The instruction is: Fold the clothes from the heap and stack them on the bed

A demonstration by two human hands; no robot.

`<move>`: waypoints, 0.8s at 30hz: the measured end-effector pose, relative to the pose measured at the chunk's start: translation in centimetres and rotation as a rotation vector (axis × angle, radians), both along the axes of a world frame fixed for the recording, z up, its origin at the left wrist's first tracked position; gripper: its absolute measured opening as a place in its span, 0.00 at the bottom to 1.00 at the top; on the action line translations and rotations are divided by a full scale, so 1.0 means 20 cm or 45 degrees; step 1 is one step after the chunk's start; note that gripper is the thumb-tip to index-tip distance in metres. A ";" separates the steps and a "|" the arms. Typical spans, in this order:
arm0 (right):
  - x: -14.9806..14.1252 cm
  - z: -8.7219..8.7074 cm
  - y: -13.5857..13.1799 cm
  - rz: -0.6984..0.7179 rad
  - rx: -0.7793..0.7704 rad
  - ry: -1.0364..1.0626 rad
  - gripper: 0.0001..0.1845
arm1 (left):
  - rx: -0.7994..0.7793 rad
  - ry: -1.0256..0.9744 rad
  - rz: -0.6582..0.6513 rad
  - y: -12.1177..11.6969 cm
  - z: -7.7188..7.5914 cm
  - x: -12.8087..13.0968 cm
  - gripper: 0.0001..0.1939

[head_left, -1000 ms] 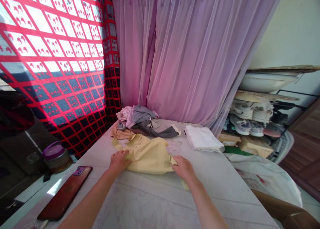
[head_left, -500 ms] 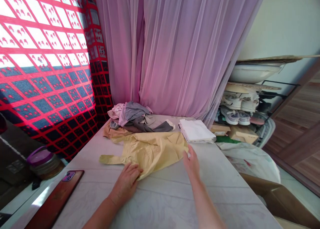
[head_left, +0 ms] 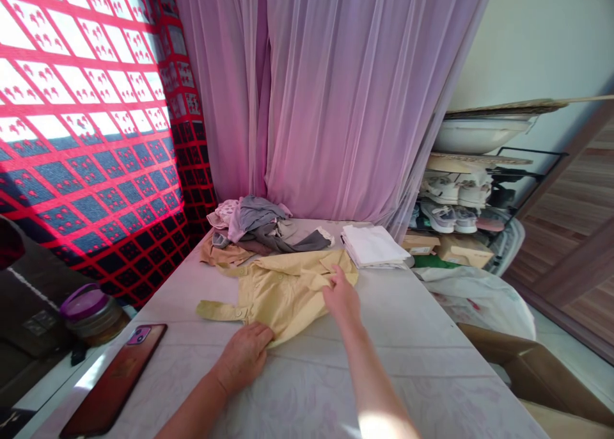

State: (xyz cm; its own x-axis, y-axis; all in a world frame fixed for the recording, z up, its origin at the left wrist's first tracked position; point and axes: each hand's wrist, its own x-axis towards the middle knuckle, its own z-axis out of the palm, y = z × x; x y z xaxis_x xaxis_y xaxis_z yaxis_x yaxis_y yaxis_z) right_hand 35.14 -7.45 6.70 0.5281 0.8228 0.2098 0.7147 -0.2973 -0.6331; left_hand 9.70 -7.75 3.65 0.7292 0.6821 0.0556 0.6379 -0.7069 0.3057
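A yellow buttoned garment (head_left: 288, 292) with strap-like ends lies spread on the table. One strap points left, and several buttons show on the front. My left hand (head_left: 245, 356) is at its near edge, fingers together and curled on the cloth; the fingertips are partly hidden. On the right part of the garment, my right hand (head_left: 343, 298) pinches a fold of fabric between thumb and fingers. Behind the garment sits a heap of crumpled clothes (head_left: 261, 221) in grey, pink and brown. A stack of folded white cloth (head_left: 375, 246) lies just beyond its right end.
A red phone (head_left: 115, 378) rests at the table's left edge, near a purple-lidded jar (head_left: 93, 311). To the right are an open cardboard box (head_left: 542, 375) and a shoe rack with shoes (head_left: 448, 215). A lilac curtain (head_left: 345, 106) hangs behind the table.
The garment, bunched a second ago, now lies flatter with its left strap spread out. My right hand has moved from its right end inward onto the cloth. My left hand has come nearer me.
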 end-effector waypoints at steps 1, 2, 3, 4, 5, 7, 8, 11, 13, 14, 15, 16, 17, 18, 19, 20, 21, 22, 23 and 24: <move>0.07 -0.03 -0.06 -0.083 0.034 0.062 0.31 | -0.039 -0.008 0.002 0.00 0.02 -0.01 0.16; 0.13 -0.07 -0.12 -0.168 0.069 0.116 0.30 | -0.085 -0.016 -0.006 -0.01 0.04 -0.01 0.16; 0.20 -0.12 -0.19 -0.234 0.104 0.165 0.30 | -0.134 -0.022 -0.023 0.00 0.06 -0.02 0.16; 0.26 -0.17 -0.27 -0.292 0.160 0.202 0.31 | -0.182 -0.028 -0.048 0.00 0.08 -0.01 0.14; 0.32 -0.21 -0.34 -0.354 0.207 0.208 0.32 | -0.227 -0.030 -0.074 0.01 0.10 -0.01 0.12; 0.39 -0.26 -0.46 -0.474 0.324 0.086 0.35 | -0.287 -0.003 -0.094 0.04 0.13 0.02 0.13; 0.42 -0.26 -0.50 -0.532 0.386 -0.005 0.37 | -0.307 0.027 -0.080 0.06 0.15 0.05 0.16; 0.44 -0.20 -0.51 -0.543 0.533 -0.231 0.34 | -0.305 0.108 0.061 0.13 0.16 0.12 0.25; 0.40 -0.13 -0.45 -0.365 0.473 -0.286 0.28 | -0.234 0.077 0.201 0.19 0.17 0.17 0.20; 0.38 -0.11 -0.41 -0.255 0.360 -0.288 0.26 | -0.167 0.036 0.267 0.23 0.17 0.19 0.16; 0.36 -0.09 -0.37 -0.155 0.194 -0.270 0.25 | -0.074 -0.008 0.322 0.27 0.17 0.21 0.13; 0.33 -0.07 -0.34 -0.080 0.017 -0.239 0.25 | 0.033 -0.045 0.362 0.31 0.17 0.23 0.15; 0.32 -0.07 -0.31 -0.027 -0.144 -0.207 0.26 | 0.143 -0.067 0.388 0.36 0.17 0.24 0.19; 0.31 -0.07 -0.30 0.008 -0.264 -0.184 0.25 | 0.246 -0.070 0.397 0.41 0.17 0.25 0.23; 0.31 -0.07 -0.30 0.022 -0.333 -0.171 0.24 | 0.327 -0.061 0.390 0.46 0.17 0.26 0.26; 0.32 -0.08 -0.31 0.015 -0.359 -0.170 0.22 | 0.369 -0.048 0.378 0.51 0.17 0.27 0.28; 0.33 -0.09 -0.34 -0.012 -0.365 -0.178 0.21 | 0.355 -0.038 0.377 0.56 0.18 0.28 0.28; 0.36 -0.10 -0.37 -0.055 -0.377 -0.185 0.21 | 0.304 -0.034 0.390 0.61 0.19 0.29 0.26; 0.38 -0.11 -0.40 -0.108 -0.407 -0.189 0.22 | 0.234 -0.036 0.419 0.66 0.21 0.31 0.22; 0.41 -0.12 -0.44 -0.161 -0.461 -0.190 0.24 | 0.161 -0.041 0.460 0.71 0.23 0.32 0.16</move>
State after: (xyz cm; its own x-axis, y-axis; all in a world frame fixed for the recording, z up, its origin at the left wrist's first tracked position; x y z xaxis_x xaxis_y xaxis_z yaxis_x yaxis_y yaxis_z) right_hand 43.32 -16.20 4.35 0.6155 0.7881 0.0003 0.7342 -0.5732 -0.3638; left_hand 16.14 6.37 8.15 0.4394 0.8811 0.1748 0.8443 -0.4716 0.2546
